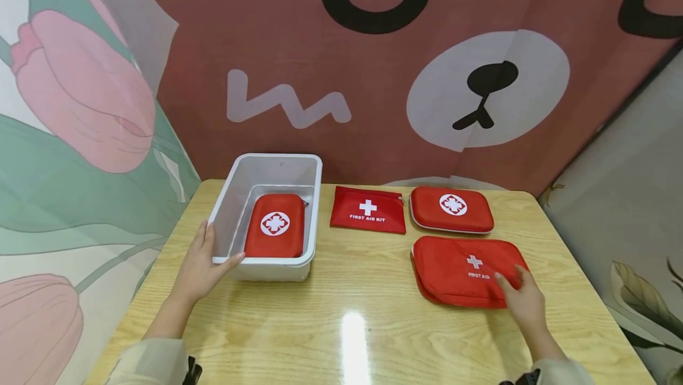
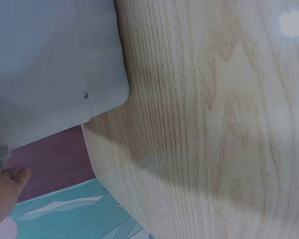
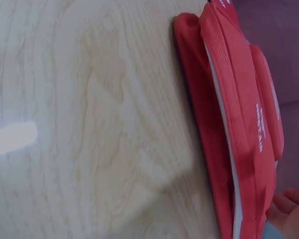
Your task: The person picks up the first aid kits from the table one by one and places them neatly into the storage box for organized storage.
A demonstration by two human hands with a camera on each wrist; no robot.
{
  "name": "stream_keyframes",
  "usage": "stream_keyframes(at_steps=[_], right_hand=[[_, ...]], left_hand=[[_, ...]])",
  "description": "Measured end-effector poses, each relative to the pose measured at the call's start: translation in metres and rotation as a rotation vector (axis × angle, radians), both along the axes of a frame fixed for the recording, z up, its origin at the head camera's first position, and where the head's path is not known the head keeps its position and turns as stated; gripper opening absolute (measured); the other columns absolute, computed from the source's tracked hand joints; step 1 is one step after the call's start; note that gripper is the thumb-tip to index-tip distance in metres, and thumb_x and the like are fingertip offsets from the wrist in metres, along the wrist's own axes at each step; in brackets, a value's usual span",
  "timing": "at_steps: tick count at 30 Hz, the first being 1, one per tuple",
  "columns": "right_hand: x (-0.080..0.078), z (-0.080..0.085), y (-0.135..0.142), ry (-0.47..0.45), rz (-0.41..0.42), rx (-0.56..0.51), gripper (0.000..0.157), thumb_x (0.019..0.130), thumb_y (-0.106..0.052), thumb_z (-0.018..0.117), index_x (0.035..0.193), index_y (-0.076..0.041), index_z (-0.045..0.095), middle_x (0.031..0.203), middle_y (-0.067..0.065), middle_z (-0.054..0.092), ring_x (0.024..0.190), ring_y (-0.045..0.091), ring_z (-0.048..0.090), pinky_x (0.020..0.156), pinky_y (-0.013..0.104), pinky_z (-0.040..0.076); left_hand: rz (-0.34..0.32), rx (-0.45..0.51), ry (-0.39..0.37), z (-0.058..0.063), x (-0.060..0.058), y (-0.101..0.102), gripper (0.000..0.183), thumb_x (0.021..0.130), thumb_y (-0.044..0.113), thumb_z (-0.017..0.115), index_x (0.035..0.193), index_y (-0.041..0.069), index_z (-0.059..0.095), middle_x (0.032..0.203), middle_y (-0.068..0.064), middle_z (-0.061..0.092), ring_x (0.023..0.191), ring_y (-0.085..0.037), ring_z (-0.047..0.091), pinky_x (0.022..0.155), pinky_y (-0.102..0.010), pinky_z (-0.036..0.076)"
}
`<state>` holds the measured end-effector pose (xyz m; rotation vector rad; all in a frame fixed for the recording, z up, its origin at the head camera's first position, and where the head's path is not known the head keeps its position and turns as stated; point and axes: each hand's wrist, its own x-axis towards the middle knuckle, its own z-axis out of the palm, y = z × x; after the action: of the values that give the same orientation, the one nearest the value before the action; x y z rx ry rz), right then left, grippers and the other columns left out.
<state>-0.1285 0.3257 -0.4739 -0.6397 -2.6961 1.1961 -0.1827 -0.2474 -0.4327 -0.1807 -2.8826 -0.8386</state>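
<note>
At the left of the head view stands a white plastic bin (image 1: 309,254) with a red hard-shell first aid case (image 1: 285,236) inside it. My left hand (image 1: 200,272) grips the bin's near left corner, thumb on the front rim and fingers along the left rim. At the right, a soft red first aid bag (image 1: 448,272) lies flat, labelled FIRST AID. My right hand (image 1: 528,302) is over the right end of this bag, fingers loosely bent and thumb apart from them. In the right wrist view the bag (image 3: 239,124) shows edge-on, the hand (image 3: 294,214) beside it.
Behind the bag lies another red hard-shell case (image 1: 427,207) with a round white emblem. A flat red FIRST AID KIT pouch (image 1: 368,225) sits between it and the bin. The wooden table (image 1: 299,325) ends at a printed cloth backdrop (image 1: 373,136).
</note>
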Motion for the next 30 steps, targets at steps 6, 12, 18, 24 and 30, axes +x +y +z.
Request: stream_keyframes(at_steps=[6,12,18,24,30], right_hand=[[0.007,-0.006,0.010,-0.007,-0.058,0.048,0.061,0.088,-0.029,0.046,0.126,0.015,0.025,0.120,0.037,0.033,0.109,0.048,0.031,0.090,0.052,0.026],[0.011,-0.008,0.017,0.020,-0.102,0.078,0.055,0.088,-0.025,0.046,0.122,0.015,0.030,0.116,0.037,0.036,0.107,0.049,0.033,0.089,0.052,0.026],[0.016,-0.011,0.023,0.000,-0.136,0.088,0.056,0.088,-0.025,0.044,0.122,0.017,0.028,0.116,0.040,0.033,0.106,0.050,0.032,0.089,0.053,0.026],[0.019,-0.018,0.026,-0.061,-0.169,0.061,0.063,0.088,-0.029,0.042,0.124,0.020,0.022,0.115,0.041,0.031,0.106,0.051,0.032,0.089,0.054,0.026],[0.021,-0.025,0.028,-0.126,-0.192,0.003,0.072,0.088,-0.037,0.038,0.128,0.018,0.013,0.118,0.042,0.029,0.106,0.051,0.031,0.090,0.054,0.024]], left_hand=[[0.005,0.003,-0.002,0.000,0.000,0.000,0.096,0.076,0.049,0.057,0.135,-0.007,0.005,0.140,-0.025,0.002,0.122,-0.045,0.014,0.086,-0.063,0.022],[0.010,0.000,-0.010,0.001,0.000,0.001,0.096,0.076,0.050,0.057,0.135,-0.007,0.006,0.139,-0.026,0.004,0.122,-0.045,0.013,0.087,-0.062,0.022],[0.008,-0.006,-0.001,0.001,0.000,0.001,0.096,0.076,0.049,0.057,0.135,-0.007,0.006,0.139,-0.026,0.004,0.122,-0.044,0.014,0.087,-0.062,0.023],[0.009,0.003,-0.022,0.000,0.000,-0.001,0.096,0.076,0.049,0.056,0.135,-0.006,0.004,0.140,-0.024,0.001,0.124,-0.043,0.011,0.089,-0.061,0.020],[0.003,0.005,-0.015,-0.001,-0.001,-0.001,0.096,0.076,0.049,0.056,0.135,-0.006,0.005,0.140,-0.023,0.002,0.123,-0.043,0.011,0.089,-0.061,0.021]])
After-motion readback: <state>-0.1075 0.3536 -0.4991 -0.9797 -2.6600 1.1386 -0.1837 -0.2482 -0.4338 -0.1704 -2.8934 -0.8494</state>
